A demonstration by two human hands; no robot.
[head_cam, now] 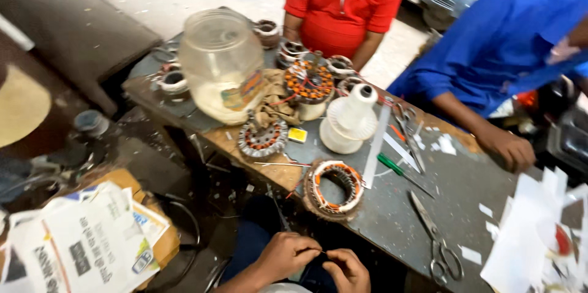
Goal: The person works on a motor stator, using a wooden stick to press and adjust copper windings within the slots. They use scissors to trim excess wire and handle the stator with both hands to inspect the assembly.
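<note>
My left hand (285, 255) and my right hand (347, 270) meet low in the head view, over my lap, below the table's edge. Their fingertips pinch a thin wire between them (323, 252). Just above them, at the table's front edge, lies a wound motor stator (334, 189) with copper coils and orange sleeves. A second bare stator ring (263, 140) lies further left on the table (392, 213).
A large clear plastic jar (220, 63), a white cone spool (352, 118), more stators, a green screwdriver (395, 167), a metal ruler and scissors (438, 241) lie on the table. A person in red and another in blue stand at the far side. Papers (92, 241) lie at lower left.
</note>
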